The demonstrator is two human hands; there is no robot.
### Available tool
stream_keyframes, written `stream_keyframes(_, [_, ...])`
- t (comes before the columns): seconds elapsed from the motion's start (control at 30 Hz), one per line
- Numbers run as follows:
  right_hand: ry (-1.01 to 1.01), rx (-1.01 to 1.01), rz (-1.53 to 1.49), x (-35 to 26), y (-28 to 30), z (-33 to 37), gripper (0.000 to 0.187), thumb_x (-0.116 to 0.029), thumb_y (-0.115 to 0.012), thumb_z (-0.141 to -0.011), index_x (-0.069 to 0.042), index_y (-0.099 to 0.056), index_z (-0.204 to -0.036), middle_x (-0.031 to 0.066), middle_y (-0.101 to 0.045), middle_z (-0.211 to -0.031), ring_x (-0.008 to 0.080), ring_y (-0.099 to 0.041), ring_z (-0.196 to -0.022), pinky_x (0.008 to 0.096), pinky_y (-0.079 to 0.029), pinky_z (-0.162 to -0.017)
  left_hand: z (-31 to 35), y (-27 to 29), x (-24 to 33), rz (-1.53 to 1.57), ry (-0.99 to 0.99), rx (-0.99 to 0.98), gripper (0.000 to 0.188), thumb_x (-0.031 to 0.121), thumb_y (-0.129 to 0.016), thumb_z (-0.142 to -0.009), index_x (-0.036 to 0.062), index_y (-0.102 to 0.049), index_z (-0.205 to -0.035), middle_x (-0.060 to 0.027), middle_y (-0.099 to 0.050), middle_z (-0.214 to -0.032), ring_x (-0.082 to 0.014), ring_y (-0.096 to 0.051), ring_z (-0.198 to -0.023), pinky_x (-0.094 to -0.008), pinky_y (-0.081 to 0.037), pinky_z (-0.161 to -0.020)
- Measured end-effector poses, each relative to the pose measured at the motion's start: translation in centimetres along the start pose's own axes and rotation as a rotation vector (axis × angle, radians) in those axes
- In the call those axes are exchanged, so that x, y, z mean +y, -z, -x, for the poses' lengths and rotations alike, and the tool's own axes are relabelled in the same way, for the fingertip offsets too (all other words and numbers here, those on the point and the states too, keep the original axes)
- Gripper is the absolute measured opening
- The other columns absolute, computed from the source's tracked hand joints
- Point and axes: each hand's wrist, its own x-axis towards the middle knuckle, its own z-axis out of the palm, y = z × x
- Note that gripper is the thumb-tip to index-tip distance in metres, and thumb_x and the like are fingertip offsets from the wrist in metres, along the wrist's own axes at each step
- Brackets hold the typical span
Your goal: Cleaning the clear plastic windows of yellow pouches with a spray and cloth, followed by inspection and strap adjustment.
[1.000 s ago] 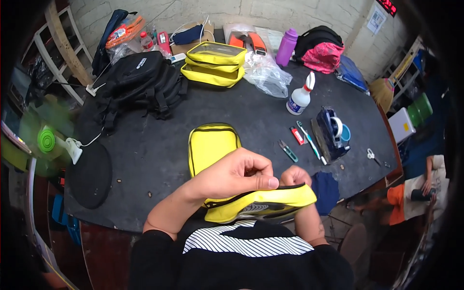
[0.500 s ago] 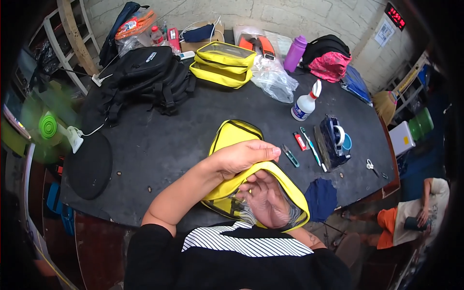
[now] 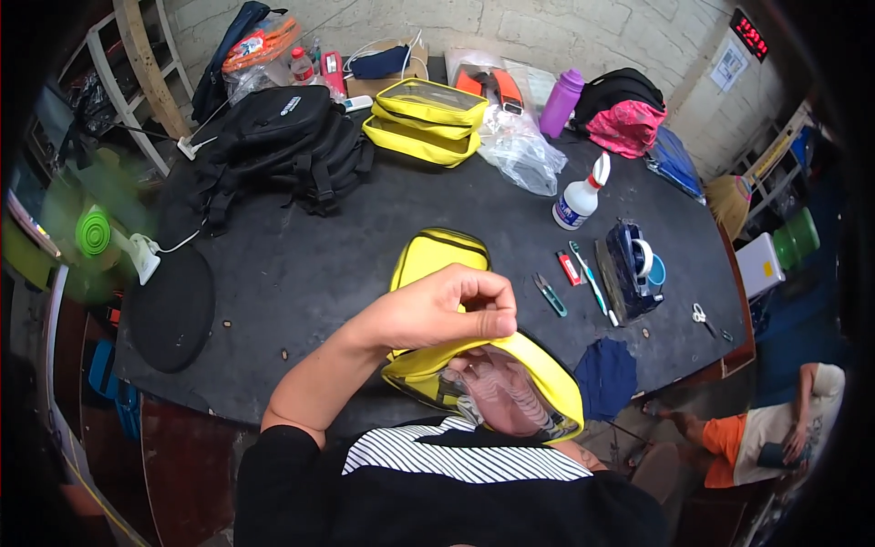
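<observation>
A yellow zippered pouch (image 3: 556,378) with a clear plastic window is raised in front of my chest. Its other yellow part (image 3: 436,258) rests on the black table. My left hand (image 3: 447,305) is closed in a pinch, thumb against bent fingers, right at the pouch's upper yellow edge. Whatever is between those fingertips is too small or hidden to make out. Through the clear window my right hand (image 3: 506,392) shows behind the plastic, its palm blurred by reflections and its fingertips covered by the yellow edging.
Right of the pouch lie thread snips (image 3: 550,295), a red lighter (image 3: 569,268), a toothbrush (image 3: 592,283), a tape dispenser (image 3: 631,273) and dark blue cloth (image 3: 604,378). Beyond stand a spray bottle (image 3: 576,205), another yellow pouch (image 3: 424,123) and a black backpack (image 3: 283,146). A person (image 3: 775,428) sits at right.
My left hand has turned, its fingers curling into a raised pinch at the pouch's edge. Behind the window, my right hand's fingers have slipped farther under the yellow edging.
</observation>
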Motion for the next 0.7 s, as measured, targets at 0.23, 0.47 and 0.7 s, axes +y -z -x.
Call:
stream_keyframes(0.23, [0.127, -0.095, -0.068, 0.3, -0.3, -0.6, 0.055, -0.034, -0.055, -0.095, -0.005, -0.042, -0.140, 0.0072, -0.051, -0.135, 0.0248, -0.046, -0.127, 0.0431, -0.035, -0.105, -1.5, 0.4, -3.1, 0.515, 0.153, 0.080, 0.025, 0.026, -0.058, -0.096, 0.0048, -0.058, -0.084, 0.0024, -0.059, -0.075, -0.0035, -0.051, -0.065, -0.0196, -0.043, -0.060])
stream_keyframes(0.47, [0.141, -0.102, -0.085, -0.2, 0.3, -0.9, 0.051, -0.037, -0.048, -0.098, -0.009, -0.042, -0.141, 0.0063, -0.045, -0.141, 0.0286, -0.046, -0.127, 0.0497, -0.037, -0.104, -3.1, 0.4, -6.2, 0.794, 0.236, 0.015, 0.022, 0.027, -0.057, -0.097, 0.0080, -0.058, -0.086, 0.0029, -0.058, -0.070, -0.0039, -0.050, -0.055, -0.0196, -0.043, -0.050])
stream_keyframes(0.7, [-0.131, -0.185, -0.421, -3.1, 9.0, -3.0, 0.061, -0.049, -0.026, -0.101, -0.004, -0.052, -0.132, 0.0261, -0.055, -0.126, 0.0443, -0.050, -0.122, 0.0579, -0.032, -0.107, -4.4, 4.0, -5.6, 0.577, 0.009, 0.216, 0.022, 0.025, -0.053, -0.099, 0.0053, -0.061, -0.093, -0.0013, -0.064, -0.082, -0.0067, -0.058, -0.068, -0.0225, -0.049, -0.063])
